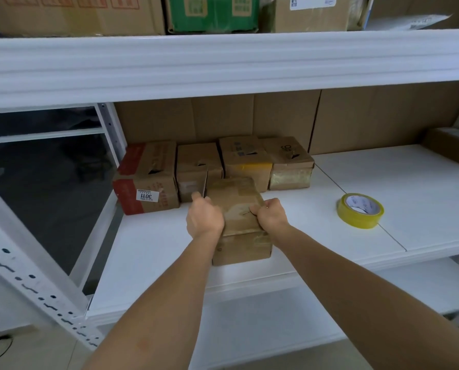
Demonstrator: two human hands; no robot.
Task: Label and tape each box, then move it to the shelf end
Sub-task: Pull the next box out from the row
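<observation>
A small brown cardboard box (pixel 239 209) with clear tape across its top stands on the white shelf (pixel 356 249), near the front edge. My left hand (pixel 204 217) grips its left side and my right hand (pixel 271 213) grips its right side, fingers curled over the top edge. Just behind it, at the shelf's left end, several similar boxes stand in a row: one with red print and a white label (pixel 148 177), a plain one (pixel 196 166), one with yellow tape (pixel 245 158) and one wrapped in clear tape (pixel 289 162). A yellow roll of tape (pixel 360 210) lies flat to the right.
A white shelf beam (pixel 223 65) runs overhead with large cartons above it. Flat cardboard (pixel 276 118) lines the back of the shelf. Another brown box (pixel 452 148) sits at the far right. A perforated white upright (pixel 36 284) slants at the lower left.
</observation>
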